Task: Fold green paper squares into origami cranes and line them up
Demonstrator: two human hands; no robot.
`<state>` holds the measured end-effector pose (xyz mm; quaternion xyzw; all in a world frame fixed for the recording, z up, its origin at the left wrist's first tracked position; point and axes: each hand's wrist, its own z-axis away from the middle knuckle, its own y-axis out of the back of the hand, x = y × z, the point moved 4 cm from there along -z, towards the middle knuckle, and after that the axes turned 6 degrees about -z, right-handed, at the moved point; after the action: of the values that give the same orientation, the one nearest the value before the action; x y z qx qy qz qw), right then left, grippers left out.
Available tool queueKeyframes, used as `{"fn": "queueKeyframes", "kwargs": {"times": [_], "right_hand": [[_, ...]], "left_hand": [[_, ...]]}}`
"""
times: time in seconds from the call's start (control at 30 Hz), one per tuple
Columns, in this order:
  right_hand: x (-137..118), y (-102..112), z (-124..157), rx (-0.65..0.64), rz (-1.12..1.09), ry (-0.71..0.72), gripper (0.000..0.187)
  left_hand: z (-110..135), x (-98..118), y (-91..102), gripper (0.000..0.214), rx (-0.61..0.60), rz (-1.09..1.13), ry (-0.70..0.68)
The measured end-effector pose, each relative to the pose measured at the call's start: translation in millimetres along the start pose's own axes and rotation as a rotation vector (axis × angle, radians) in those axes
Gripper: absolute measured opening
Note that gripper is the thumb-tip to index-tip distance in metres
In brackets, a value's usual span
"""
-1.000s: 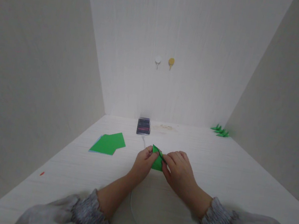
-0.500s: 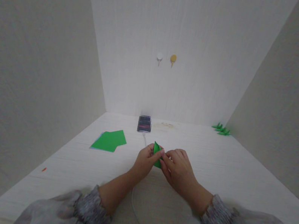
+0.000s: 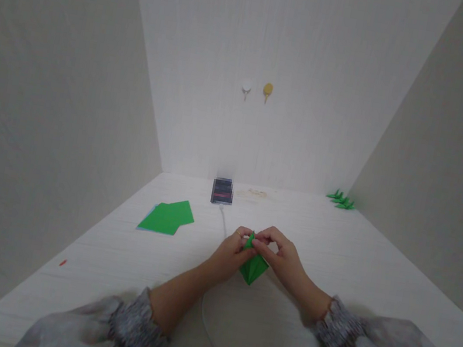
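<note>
Between my two hands is a folded piece of green origami paper (image 3: 252, 269), its lower point facing me and creases running down its middle. My left hand (image 3: 230, 257) grips its left side, thumb on top. The fingers of my right hand (image 3: 279, 250) pinch the paper near its upper tip. Part of the upper end is hidden behind the fingers. Flat on the table to the left lie green paper sheets (image 3: 168, 217), with a bluish edge showing beneath them.
A phone-like device (image 3: 222, 191) with a white cable (image 3: 208, 335) stands near the back wall. Several folded green paper pieces (image 3: 342, 201) sit in the far right corner. A small orange-red scrap (image 3: 62, 262) lies at left. Two hooks (image 3: 268, 89) hang on the wall.
The green paper has turned and moved slightly toward me, now showing a wider diamond face. My right fingers have shifted up to its upper tip.
</note>
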<state>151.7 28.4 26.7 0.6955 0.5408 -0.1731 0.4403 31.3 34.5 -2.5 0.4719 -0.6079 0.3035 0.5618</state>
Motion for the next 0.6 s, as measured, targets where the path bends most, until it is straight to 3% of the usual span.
{"fn": "queueKeyframes", "kwargs": {"times": [0.2,0.37,0.6], "right_hand": [[6,-5,1,-0.046,-0.014,-0.129,0.008],[8,-3,1,-0.053,-0.158,-0.257,0.014],[7,-6,3,-0.068,-0.425,-0.404,0.021]], "left_hand": [[0,-4,0.1,0.03,-0.017,-0.199,-0.007],[1,-13,6.6,0.03,0.023,-0.193,0.027],[1,-16,8.4,0.021,-0.018,-0.1,0.093]]}}
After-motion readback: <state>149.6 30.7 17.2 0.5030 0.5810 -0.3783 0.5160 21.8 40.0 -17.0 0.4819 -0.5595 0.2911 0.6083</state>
